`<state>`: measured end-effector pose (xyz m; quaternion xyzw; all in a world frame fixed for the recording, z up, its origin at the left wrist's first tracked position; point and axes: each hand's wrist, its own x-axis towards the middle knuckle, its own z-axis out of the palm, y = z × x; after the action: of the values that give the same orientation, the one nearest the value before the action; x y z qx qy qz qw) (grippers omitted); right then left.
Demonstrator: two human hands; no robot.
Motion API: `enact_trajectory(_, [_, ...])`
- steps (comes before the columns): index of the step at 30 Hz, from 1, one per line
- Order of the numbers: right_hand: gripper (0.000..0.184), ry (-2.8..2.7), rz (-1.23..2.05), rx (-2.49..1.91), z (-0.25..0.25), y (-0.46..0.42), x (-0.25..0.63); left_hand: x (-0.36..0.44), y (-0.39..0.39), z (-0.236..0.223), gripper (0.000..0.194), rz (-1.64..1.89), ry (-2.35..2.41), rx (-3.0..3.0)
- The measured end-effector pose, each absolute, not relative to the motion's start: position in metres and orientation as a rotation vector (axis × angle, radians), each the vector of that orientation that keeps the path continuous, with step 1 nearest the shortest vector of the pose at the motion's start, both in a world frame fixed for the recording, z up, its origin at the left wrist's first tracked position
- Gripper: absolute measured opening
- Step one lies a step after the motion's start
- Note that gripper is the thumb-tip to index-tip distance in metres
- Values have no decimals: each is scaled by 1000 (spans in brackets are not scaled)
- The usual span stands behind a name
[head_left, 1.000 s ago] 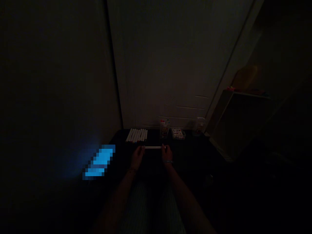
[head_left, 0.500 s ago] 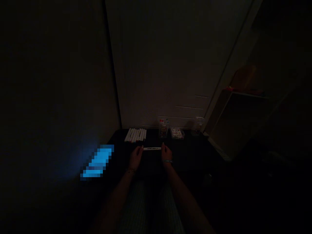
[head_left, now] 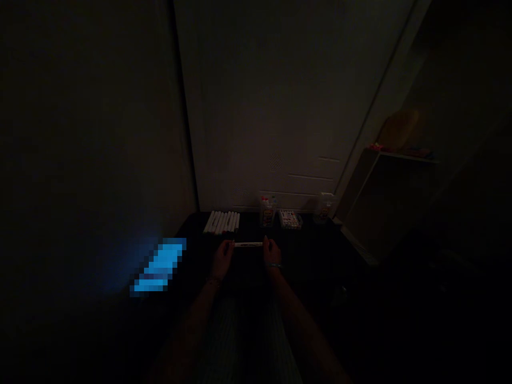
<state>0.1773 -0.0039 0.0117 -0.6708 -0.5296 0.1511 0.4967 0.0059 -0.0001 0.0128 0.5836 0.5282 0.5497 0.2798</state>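
The room is very dark. A white marker (head_left: 248,244) lies crosswise between my two hands over a dark table (head_left: 312,250). My left hand (head_left: 222,258) pinches its left end with closed fingers. My right hand (head_left: 272,254) pinches its right end the same way. Just beyond the hands, a row of several white markers (head_left: 222,222) lies side by side on the table.
A clear cup with markers (head_left: 267,211), a small box of coloured items (head_left: 290,218) and another clear container (head_left: 325,208) stand at the table's back edge by the wall. A glowing blue screen (head_left: 158,265) lies at the left. A shelf unit (head_left: 384,197) stands at the right.
The held marker and both hands have shifted slightly left and down in view. The marker seems to have turned a little, showing dark print half a second ago.
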Motion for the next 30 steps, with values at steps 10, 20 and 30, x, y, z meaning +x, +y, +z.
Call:
enact_trajectory(10, [40,-1330,364,-1640,7,0,177,4,3,9,34,1488,1387,1577])
enact_trajectory(20, [37,-1368,407,-1593,11,-7,177,6,4,8,33,1470,1390,1557])
enact_trajectory(30, [30,-1460,495,-1547,10,-8,176,5,1,10,33,1503,1498,1618])
